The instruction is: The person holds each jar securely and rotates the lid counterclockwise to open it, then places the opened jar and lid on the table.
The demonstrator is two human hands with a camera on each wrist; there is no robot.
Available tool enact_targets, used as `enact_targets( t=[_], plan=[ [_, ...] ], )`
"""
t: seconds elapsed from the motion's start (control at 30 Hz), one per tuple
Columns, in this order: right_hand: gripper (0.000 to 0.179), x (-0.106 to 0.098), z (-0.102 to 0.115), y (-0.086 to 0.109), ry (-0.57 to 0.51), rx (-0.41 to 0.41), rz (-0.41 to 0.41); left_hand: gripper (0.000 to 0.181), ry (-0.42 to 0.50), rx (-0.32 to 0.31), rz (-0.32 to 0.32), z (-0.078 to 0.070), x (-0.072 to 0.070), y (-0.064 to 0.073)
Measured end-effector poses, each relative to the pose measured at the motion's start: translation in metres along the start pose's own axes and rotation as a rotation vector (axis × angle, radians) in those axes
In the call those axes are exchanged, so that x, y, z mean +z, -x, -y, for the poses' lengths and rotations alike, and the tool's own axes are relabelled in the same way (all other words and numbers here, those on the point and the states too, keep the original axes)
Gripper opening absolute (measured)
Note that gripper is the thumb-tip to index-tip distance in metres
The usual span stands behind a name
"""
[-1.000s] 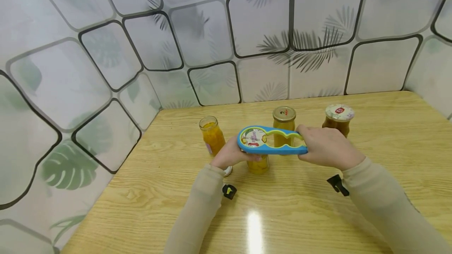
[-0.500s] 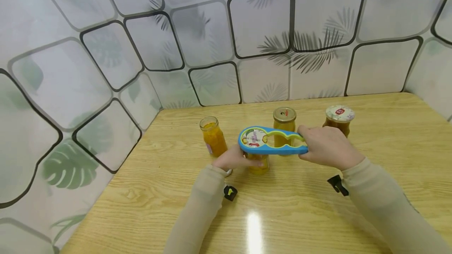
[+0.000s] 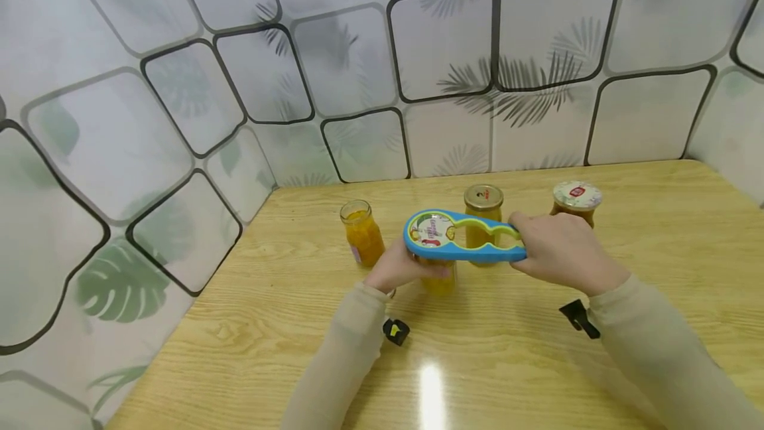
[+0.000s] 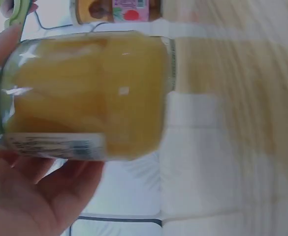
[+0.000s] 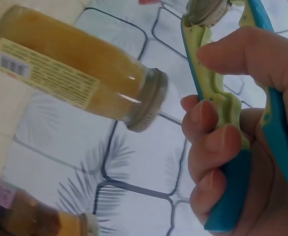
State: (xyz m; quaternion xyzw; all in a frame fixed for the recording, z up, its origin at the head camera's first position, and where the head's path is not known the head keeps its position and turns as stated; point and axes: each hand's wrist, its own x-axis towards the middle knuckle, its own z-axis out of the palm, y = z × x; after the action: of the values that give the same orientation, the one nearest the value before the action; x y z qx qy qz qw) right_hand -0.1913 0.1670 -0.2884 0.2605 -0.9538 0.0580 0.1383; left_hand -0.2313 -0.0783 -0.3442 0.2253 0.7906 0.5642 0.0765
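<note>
Blue-and-lime plastic jar opener [image 3: 471, 254] and clear glass jar of yellow preserve [image 3: 440, 285] meet over the middle of the pale wood-grain worktop [image 3: 251, 350], the opener's round end circling the jar's white printed lid [image 3: 432, 229]. Whether the jar's base touches the worktop, I cannot tell. The left hand [image 3: 404, 267] curls round the glass below the lid, probably to stop it turning; the right hand [image 3: 564, 251] wraps the far end of the handles, presumably for leverage.

Beyond, a lidless glass jar of orange preserve [image 3: 365, 237] stands towards the far left corner, a gold-lidded jar of yellow contents [image 3: 484, 203] behind the opener, and a dark brown jar with a floral lid [image 3: 575, 201] nearer the right edge.

Purple lettering on the circled lid is too small to read. The gold-lidded jar's yellow label [image 5: 45, 71] carries a barcode and blurred print; a red emblem marks the floral lid.
</note>
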Motion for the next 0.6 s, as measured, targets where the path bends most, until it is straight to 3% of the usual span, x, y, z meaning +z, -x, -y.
enact_targets(
  t=[0.27,0.47,0.6],
  plan=[
    [0.023,-0.017,0.005,0.011,-0.049,0.005,-0.147,0.056,-0.095,0.146,-0.21,-0.046,0.015,0.017],
    [0.024,-0.018,0.02,0.016,-0.062,-0.018,-0.275,0.058,-0.07,0.314,-0.407,-0.051,0.025,0.021],
    [0.025,-0.017,0.03,0.016,-0.082,-0.018,-0.302,0.053,-0.101,0.442,-0.514,-0.05,0.024,0.021]
  ],
)
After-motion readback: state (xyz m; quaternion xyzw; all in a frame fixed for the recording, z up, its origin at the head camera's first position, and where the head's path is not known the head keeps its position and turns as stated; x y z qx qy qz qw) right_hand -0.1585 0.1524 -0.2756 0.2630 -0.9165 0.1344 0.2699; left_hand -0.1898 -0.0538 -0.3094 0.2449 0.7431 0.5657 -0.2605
